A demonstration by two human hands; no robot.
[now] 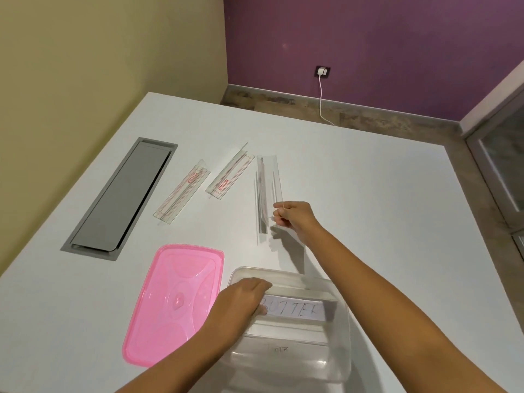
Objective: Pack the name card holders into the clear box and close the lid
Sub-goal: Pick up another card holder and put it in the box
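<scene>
The fingers [262, 307] of the left hand [241, 304] curl down over the left end of a name card holder [295, 309] that sits inside the clear box [344, 336], pressing on a white card with handwritten letters; whether they pinch it or only rest on it cannot be told. The box stands open at the near edge of the white surface [368, 194].

Going from the left: a grey hatch [119, 197] is set flush into the surface. Near it lie two empty holders with red print, one [181, 191] long and slanted, the other [231, 174] just beside it to the right, both flat and apart from each other. In front of them the pink lid [170, 302] lies flat, just left of the box, with the left forearm crossing its near corner.

Further right, the right hand [295, 219] is closed on the near end of a clear holder [268, 182], thumb and fingertips pinching its edge so that it tilts up off the surface. Another clear piece seems to lie beneath it, though the transparent outlines are hard to separate.
</scene>
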